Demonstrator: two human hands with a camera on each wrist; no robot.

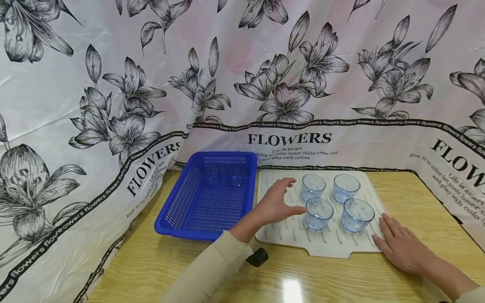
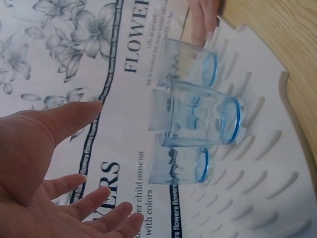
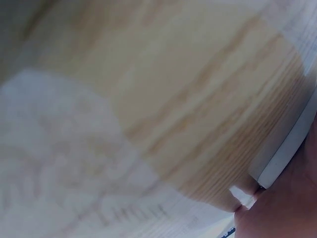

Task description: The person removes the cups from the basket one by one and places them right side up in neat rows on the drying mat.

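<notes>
Several clear blue-tinted glasses stand close together on a white ridged drying board; among them are the front-left glass [image 1: 319, 214], the front-right glass [image 1: 357, 215] and the back-left glass [image 1: 313, 187]. My left hand [image 1: 275, 204] hovers left of them, fingers and thumb spread, holding nothing. In the head view its thumb tip overlaps the edge of the front-left glass; the left wrist view shows the hand [image 2: 54, 173] apart from the glasses [image 2: 203, 114]. My right hand [image 1: 403, 248] rests at the right edge of the drying board [image 1: 284, 233], fingers fairly straight.
A blue perforated basket [image 1: 178, 229] stands left of the board, with two small clear shapes, hard to make out, at its far end. A small black object [image 1: 257, 257] shows beside the left wrist. Flower-printed cloth [image 1: 288, 151] hangs behind the wooden table [image 1: 182, 269].
</notes>
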